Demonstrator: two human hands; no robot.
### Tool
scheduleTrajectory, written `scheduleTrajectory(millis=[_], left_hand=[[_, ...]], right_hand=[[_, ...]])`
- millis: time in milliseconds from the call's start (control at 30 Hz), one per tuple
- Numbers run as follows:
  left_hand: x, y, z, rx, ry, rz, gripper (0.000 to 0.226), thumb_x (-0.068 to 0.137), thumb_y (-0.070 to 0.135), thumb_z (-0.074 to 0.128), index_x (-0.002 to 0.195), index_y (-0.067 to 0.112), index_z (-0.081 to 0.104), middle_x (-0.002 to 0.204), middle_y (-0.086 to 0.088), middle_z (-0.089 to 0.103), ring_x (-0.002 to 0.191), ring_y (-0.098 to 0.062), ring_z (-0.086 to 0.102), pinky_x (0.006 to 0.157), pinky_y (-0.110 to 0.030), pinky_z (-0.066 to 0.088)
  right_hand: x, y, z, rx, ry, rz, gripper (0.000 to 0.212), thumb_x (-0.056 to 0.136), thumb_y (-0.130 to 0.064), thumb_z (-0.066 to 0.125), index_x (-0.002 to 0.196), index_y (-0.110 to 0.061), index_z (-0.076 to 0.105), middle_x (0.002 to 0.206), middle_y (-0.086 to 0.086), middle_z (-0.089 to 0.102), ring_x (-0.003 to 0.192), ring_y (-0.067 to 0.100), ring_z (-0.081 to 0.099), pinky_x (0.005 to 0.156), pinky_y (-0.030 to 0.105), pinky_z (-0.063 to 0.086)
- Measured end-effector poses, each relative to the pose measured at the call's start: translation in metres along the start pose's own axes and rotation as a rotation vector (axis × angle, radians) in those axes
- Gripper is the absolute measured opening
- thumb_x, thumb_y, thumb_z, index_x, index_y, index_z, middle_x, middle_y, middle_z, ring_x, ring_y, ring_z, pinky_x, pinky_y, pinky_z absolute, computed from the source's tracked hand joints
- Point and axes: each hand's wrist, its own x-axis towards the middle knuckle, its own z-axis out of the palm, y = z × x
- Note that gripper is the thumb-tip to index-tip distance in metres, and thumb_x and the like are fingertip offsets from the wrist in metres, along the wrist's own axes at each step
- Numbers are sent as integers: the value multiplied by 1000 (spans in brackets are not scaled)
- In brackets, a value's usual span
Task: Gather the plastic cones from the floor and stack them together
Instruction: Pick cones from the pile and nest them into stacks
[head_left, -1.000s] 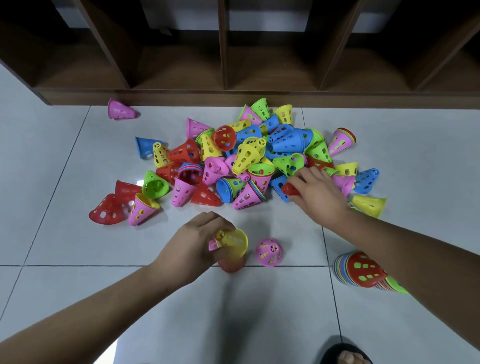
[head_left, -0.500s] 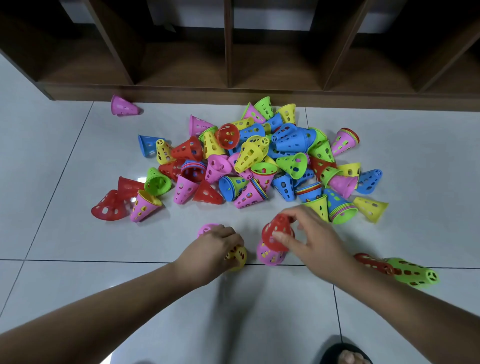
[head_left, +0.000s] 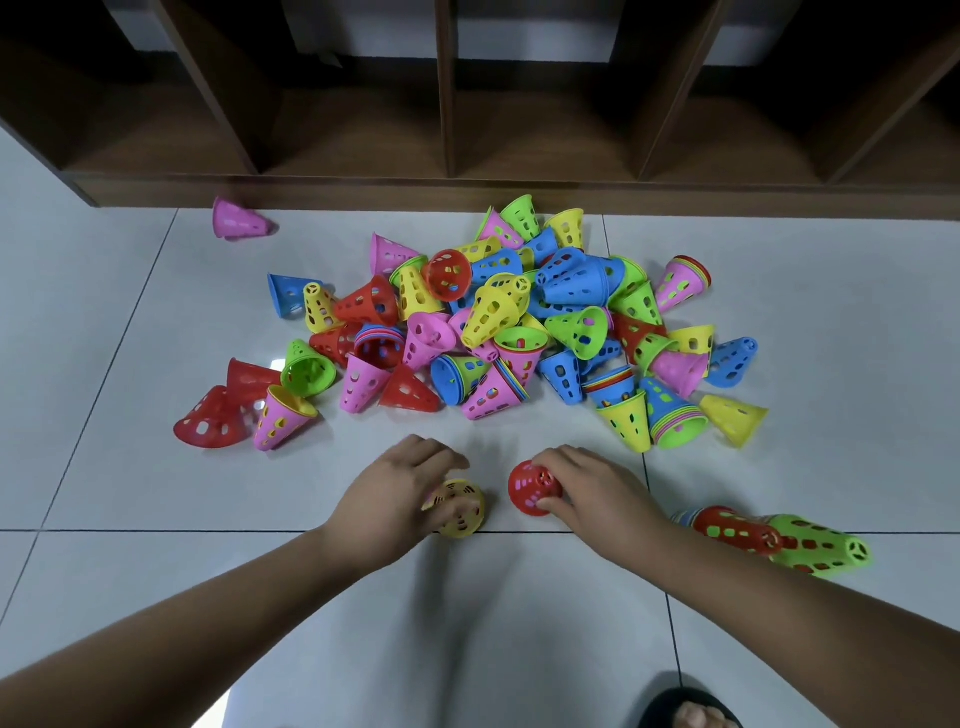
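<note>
A yellow perforated cone (head_left: 460, 512) is being gripped on the tiled floor (head_left: 156, 483) by the left hand (head_left: 397, 491), palm down and fingers curled. Just beside it, a red cone (head_left: 530, 488) is being pinched by the right hand (head_left: 589, 496), near the cone pile (head_left: 519, 332).

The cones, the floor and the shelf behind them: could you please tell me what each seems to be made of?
Cones: moulded plastic, it seems, smooth and slightly glossy; bright solid colours, thin walls with cut-out holes.
Floor: glazed tile, probably ceramic; pale, shiny, with dark grout lines and a light reflection.
Shelf: dark brown wood or wood-look laminate, matt; I cannot tell which.
</note>
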Motion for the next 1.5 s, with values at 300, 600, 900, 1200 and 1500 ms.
scheduleTrajectory(millis=[300, 600, 900, 1200, 1500], left_hand=[[-19, -43, -14, 45, 30, -128, 36, 94, 43, 78, 125, 30, 65, 111, 14, 61, 97, -17, 59, 80, -33, 53], [-23, -51, -10, 9, -16, -228, 40, 92, 52, 76, 127, 35, 69, 112, 17, 65, 103, -13, 61, 79, -35, 56], [-7, -22, -46, 42, 167, -192, 43, 94, 49, 72, 129, 25, 69, 119, 7, 70, 96, -18, 66, 75, -31, 54], [-4, 14, -35, 0, 41, 17, 49, 101, 62, 56, 135, 27, 64, 120, 10, 67, 105, -19, 64, 87, -36, 54], [-9, 14, -13, 94, -92, 58, 42, 95, 53, 67, 132, 33, 61, 118, 12, 66, 105, -17, 61, 82, -36, 54]], right_hand=[[13, 46, -39, -119, 217, 206, 52, 79, -13, 75, 129, -13, 62, 124, 9, 58, 116, 33, 56, 93, 44, 54], [16, 92, -40, -214, 262, 201, 30, 84, -4, 83, 110, -7, 69, 108, 14, 64, 100, 41, 63, 86, 49, 56], [16, 83, -45, 0, 88, 98, 5, 98, -22, 70, 96, -22, 66, 92, -6, 60, 88, 21, 59, 73, 37, 49], [16, 74, -59, 630, 13, 355, 8, 102, -21, 67, 95, -21, 71, 78, -4, 69, 71, 8, 62, 67, 28, 46], [17, 59, -72, 1171, -2, 502, 8, 105, -15, 61, 104, -13, 68, 86, 8, 68, 70, 16, 58, 60, 28, 39]])
